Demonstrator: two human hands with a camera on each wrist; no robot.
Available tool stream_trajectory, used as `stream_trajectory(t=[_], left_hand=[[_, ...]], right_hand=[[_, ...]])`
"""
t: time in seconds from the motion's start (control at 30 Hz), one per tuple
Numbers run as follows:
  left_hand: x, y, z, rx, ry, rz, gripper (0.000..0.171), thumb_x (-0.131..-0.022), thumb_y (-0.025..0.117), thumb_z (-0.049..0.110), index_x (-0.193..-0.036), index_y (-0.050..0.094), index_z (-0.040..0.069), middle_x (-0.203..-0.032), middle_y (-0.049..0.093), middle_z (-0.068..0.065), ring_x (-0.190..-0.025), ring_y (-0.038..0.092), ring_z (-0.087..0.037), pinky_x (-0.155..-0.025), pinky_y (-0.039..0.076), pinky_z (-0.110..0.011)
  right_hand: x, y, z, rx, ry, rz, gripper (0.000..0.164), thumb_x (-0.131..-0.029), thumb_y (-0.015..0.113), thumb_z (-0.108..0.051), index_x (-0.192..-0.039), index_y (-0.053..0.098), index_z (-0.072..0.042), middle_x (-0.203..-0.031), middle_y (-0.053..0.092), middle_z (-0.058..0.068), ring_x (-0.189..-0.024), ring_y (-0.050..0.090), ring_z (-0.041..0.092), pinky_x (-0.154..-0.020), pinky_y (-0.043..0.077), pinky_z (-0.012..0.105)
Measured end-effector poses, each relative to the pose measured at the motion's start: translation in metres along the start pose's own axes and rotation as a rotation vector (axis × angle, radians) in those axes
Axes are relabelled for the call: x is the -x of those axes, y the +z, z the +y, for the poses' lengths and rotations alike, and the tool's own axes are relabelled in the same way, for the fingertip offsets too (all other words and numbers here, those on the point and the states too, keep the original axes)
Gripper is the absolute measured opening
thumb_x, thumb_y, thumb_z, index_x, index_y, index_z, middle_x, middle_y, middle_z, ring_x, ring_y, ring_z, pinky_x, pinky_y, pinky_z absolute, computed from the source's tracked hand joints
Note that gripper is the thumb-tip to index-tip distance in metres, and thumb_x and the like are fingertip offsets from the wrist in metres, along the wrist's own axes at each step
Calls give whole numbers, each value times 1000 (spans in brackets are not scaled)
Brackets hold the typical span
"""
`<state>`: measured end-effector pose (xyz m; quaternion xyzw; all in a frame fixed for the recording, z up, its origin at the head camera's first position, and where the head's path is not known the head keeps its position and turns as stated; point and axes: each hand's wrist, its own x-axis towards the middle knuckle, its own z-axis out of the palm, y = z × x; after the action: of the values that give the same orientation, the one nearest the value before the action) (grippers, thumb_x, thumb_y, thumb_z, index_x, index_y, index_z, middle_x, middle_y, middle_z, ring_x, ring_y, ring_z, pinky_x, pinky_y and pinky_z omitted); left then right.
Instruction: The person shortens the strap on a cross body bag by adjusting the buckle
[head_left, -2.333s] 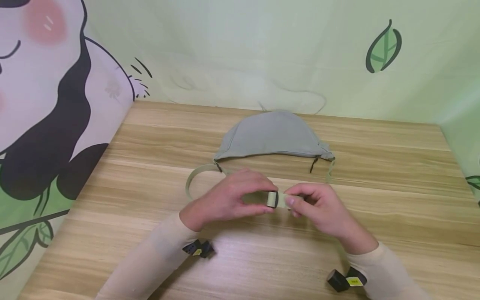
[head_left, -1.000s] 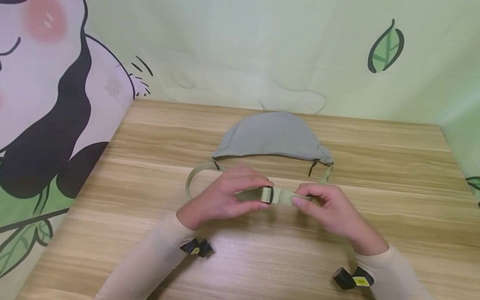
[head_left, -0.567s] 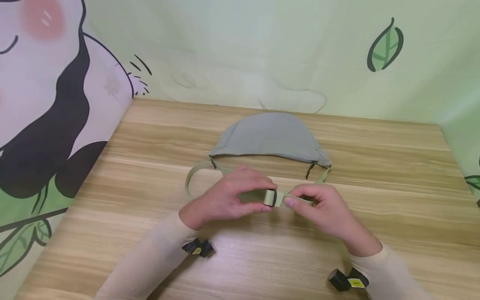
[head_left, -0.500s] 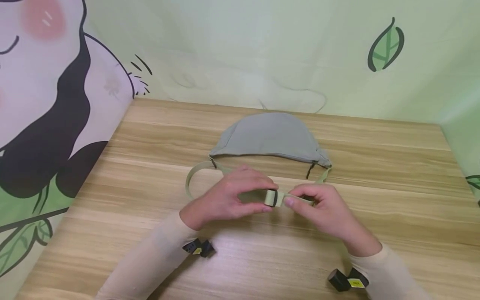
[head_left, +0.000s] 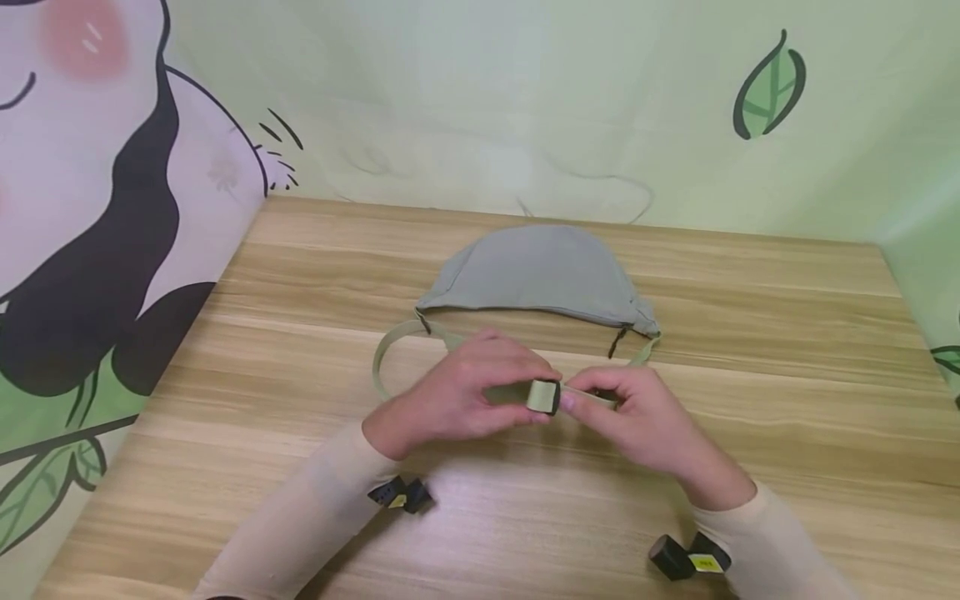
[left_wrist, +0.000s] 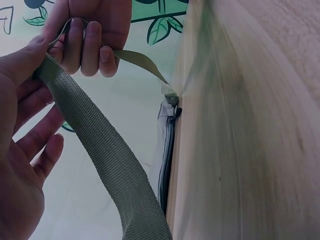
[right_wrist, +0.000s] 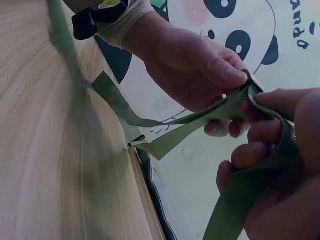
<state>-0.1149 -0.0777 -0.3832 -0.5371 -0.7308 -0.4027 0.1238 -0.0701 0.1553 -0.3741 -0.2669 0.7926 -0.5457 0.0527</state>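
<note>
A grey waist bag lies on the wooden table, its zipper side facing me. From its ends runs a pale green webbing strap, raised in front of the bag. My left hand pinches a black strap slider by its edges, between thumb and fingers. A fold of the webbing passes through the slider. Right beside it, my right hand pinches the strap between thumb and index finger, its other fingers curled round the webbing. In the right wrist view, a loose strap end hangs behind the left hand.
The wood-grain table ends at a pale green backdrop behind the bag. A panda drawing covers the left side. A dark zipper pull hangs at the bag's right end. Black devices sit on both wrists.
My right hand has moved left along the strap, right up to the slider, after having been farther right a second ago. The left hand still pinches the slider, and the bag has barely shifted.
</note>
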Motion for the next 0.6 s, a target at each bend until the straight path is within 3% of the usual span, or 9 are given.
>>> stream_trajectory(t=[0.2, 0.37, 0.6], left_hand=[[2, -4, 0, 76, -44, 44, 38, -76, 81, 29, -109, 71, 13, -106, 70, 5, -101, 60, -5, -91, 44, -27], [4, -10, -1, 82, -53, 81, 40, -71, 84, 23, -107, 71, 11, -105, 71, 3, -99, 62, -7, -91, 45, -28], [6, -11, -2, 68, -67, 70, 41, -72, 84, 24, -109, 70, 12, -107, 71, 3, -100, 61, -7, -93, 43, -29]], right_hand=[[4, -11, 7, 17, 20, -46, 12, -92, 61, -7, -97, 70, -13, -89, 68, -1, -79, 59, 11, -69, 51, 27], [8, -21, 14, 36, 40, -90, 13, -93, 61, -9, -98, 68, -18, -91, 67, -3, -85, 60, 12, -77, 50, 28], [9, -23, 18, 23, 44, -90, 15, -92, 62, -8, -97, 69, -20, -87, 67, 1, -75, 58, 11, -66, 49, 27]])
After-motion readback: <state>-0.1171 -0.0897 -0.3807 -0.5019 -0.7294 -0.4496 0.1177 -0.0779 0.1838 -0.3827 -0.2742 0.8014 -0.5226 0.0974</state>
